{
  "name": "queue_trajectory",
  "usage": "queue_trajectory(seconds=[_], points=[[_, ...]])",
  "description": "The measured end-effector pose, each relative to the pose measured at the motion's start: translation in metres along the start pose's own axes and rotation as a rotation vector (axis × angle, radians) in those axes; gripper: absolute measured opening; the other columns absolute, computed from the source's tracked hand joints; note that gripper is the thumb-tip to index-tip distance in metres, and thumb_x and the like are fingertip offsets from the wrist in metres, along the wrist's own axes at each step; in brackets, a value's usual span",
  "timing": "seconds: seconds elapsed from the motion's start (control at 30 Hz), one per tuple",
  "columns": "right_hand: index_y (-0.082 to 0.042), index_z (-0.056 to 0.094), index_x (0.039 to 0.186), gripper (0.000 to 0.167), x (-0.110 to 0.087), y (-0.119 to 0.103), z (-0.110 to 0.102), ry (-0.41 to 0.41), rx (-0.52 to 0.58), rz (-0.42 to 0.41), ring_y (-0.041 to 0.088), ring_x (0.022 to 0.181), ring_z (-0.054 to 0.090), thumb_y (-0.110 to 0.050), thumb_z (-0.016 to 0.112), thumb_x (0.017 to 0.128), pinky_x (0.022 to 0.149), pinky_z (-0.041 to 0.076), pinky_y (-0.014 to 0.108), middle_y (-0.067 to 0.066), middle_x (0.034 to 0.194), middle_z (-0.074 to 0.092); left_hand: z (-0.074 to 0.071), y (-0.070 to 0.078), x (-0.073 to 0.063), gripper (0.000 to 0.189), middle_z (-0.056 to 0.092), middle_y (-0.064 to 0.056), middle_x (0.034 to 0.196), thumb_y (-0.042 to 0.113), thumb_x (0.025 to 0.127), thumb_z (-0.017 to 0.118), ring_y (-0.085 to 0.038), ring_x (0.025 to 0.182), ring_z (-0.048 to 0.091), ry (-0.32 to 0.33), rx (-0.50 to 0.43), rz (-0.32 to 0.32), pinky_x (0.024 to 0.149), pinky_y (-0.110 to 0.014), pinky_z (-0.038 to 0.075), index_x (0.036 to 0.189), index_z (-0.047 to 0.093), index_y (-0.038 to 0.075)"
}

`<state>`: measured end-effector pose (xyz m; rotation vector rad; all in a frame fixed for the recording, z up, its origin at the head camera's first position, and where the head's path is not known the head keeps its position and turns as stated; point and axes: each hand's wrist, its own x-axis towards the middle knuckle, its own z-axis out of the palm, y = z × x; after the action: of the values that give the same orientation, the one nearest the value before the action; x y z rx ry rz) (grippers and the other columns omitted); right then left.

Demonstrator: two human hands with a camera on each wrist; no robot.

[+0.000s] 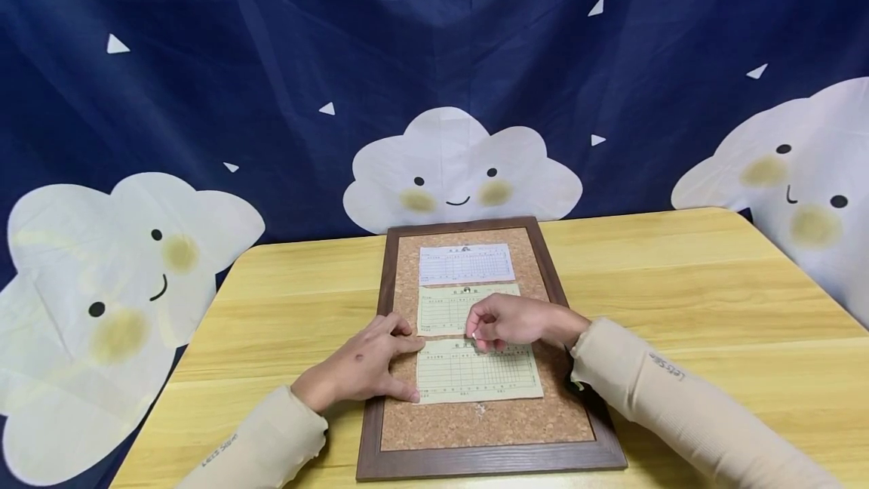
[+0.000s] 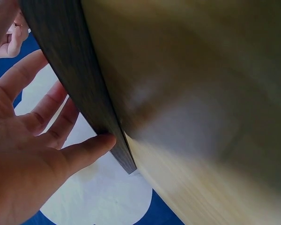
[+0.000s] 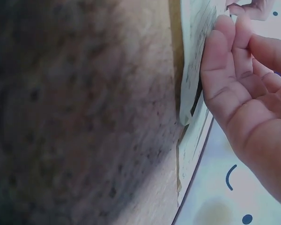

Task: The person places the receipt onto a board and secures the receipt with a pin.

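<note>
A brown-framed corkboard [image 1: 428, 426] lies on the table with three printed paper slips in a column. Thumbtacks show at the top edges of the white slip [image 1: 441, 269] and the middle yellow slip [image 1: 434, 315]. My right hand [image 1: 512, 319] pinches a small pale thumbtack [image 1: 474, 336] over the top edge of the lowest yellow slip [image 1: 448, 379]; the fingers partly hide that edge. My left hand [image 1: 363, 361] spreads its fingers across the board's left side, thumb and fingertips at the slip's left edge. In the left wrist view the frame [image 2: 70, 61] passes beside these fingers.
The wooden table [image 1: 679, 285] extends to both sides of the board. Behind it hangs a dark blue cloth [image 1: 407, 36] with white clouds and triangles. Bare cork and a small mark [image 1: 480, 410] lie below the lowest slip.
</note>
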<state>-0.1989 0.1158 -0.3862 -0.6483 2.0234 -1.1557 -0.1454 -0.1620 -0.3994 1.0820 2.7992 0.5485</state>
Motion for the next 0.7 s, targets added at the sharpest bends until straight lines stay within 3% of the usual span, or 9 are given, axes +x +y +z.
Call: queue_trajectory(seconds=[0.33, 0.7], points=[[0.004, 0.065, 0.096, 0.011, 0.0008, 0.0015, -0.0018, 0.012, 0.021, -0.009, 0.016, 0.070, 0.059, 0.004, 0.054, 0.098, 0.064, 0.050, 0.028, 0.007, 0.077, 0.064, -0.0004, 0.0005, 0.0004, 0.075, 0.052, -0.003, 0.118, 0.050, 0.071, 0.087, -0.020, 0.108, 0.048, -0.009, -0.014, -0.008, 0.094, -0.039, 0.045, 0.129, 0.068, 0.007], [0.002, 0.069, 0.097, 0.019, 0.0033, 0.0024, -0.0025, 0.023, -0.008, 0.031, 0.012, 0.064, 0.059, 0.007, 0.051, 0.098, 0.061, 0.050, 0.024, 0.005, 0.074, 0.064, 0.0005, -0.0015, -0.0009, 0.074, 0.053, -0.002, 0.118, 0.049, 0.070, 0.087, -0.020, 0.109, 0.048, 0.002, -0.010, -0.007, 0.094, -0.040, 0.045, 0.129, 0.068, 0.008]])
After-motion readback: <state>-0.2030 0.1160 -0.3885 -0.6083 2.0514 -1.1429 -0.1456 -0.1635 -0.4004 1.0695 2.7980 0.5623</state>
